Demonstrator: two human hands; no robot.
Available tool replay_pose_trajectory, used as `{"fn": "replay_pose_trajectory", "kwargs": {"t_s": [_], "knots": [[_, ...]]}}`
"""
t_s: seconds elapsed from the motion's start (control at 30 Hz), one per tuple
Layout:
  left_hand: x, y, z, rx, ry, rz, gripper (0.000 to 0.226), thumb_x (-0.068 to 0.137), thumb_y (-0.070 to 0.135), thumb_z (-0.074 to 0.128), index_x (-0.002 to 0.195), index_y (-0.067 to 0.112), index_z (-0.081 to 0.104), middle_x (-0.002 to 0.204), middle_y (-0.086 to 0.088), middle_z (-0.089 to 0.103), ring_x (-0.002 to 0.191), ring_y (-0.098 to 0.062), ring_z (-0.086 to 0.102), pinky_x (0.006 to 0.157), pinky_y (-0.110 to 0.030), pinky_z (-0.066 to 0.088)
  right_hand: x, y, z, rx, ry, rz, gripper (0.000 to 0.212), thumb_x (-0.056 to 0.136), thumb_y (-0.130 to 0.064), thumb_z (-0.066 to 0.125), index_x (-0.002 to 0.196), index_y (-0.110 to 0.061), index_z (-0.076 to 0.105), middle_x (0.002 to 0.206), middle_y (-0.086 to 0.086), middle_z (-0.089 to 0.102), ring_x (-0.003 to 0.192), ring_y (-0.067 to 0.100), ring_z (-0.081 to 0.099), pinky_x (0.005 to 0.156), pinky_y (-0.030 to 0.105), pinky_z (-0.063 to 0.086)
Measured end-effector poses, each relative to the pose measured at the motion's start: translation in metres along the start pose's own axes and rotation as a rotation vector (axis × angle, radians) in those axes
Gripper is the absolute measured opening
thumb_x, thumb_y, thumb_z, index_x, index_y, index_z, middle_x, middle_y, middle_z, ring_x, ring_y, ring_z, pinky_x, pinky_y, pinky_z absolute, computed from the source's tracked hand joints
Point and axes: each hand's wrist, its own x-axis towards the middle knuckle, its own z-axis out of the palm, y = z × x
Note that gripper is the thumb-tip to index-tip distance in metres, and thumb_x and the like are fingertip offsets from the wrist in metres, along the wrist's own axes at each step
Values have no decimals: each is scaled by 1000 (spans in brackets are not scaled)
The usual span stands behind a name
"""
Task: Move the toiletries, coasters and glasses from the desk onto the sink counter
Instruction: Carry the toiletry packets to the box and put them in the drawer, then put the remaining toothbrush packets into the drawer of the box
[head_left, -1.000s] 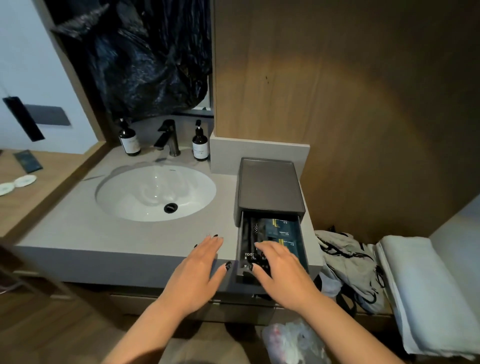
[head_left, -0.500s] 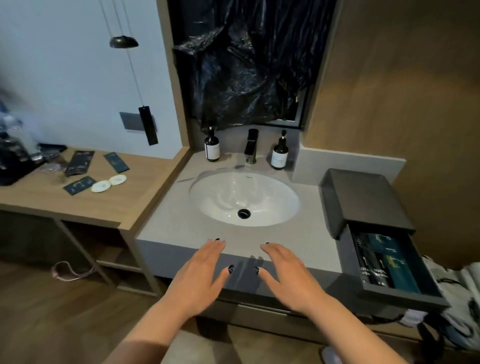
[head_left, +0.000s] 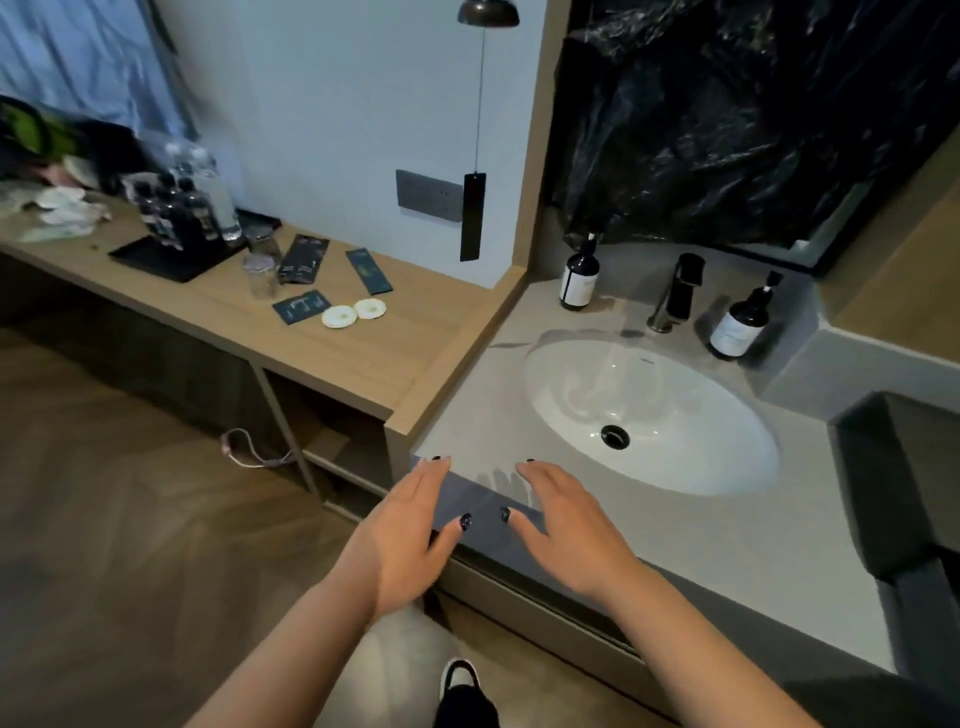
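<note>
Nearby, both hands hover empty over the sink counter's (head_left: 727, 551) front edge, left hand (head_left: 402, 535) and right hand (head_left: 566, 525) with fingers spread flat. Well apart to the left, the desk (head_left: 363, 358) carries two round white coasters (head_left: 354, 313), three dark toiletry packets (head_left: 303, 258) and one clear glass (head_left: 262, 273). Farther back, a black tray (head_left: 171, 257) holds blurred bottles.

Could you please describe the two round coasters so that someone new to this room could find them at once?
Start at the wooden desk left of the sink counter. Near its front edge, two white coasters lie flat side by side, just right of a dark square packet. They are the only pale, round things among dark rectangular packets.
</note>
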Motion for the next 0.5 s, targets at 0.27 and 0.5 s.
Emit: {"fn": "replay_pose_trajectory", "kwargs": {"t_s": [0.27, 0.5], "knots": [[82, -51, -41, -2, 75, -101, 67, 94, 46, 46, 151, 27, 15, 156, 9, 24, 143, -7, 20, 120, -30, 16, 120, -18, -10, 27, -48, -56, 59, 97, -39, 43, 149, -21, 22, 156, -4, 23, 143, 14, 22, 118, 34, 22], [148, -82, -64, -57, 113, -188, 70, 95, 42, 49, 152, 24, 13, 159, 6, 19, 146, -8, 15, 116, -27, 16, 203, -35, -29, 47, -69, -92, 58, 96, -38, 47, 148, -23, 24, 154, -6, 25, 142, 13, 24, 116, 32, 25]]}}
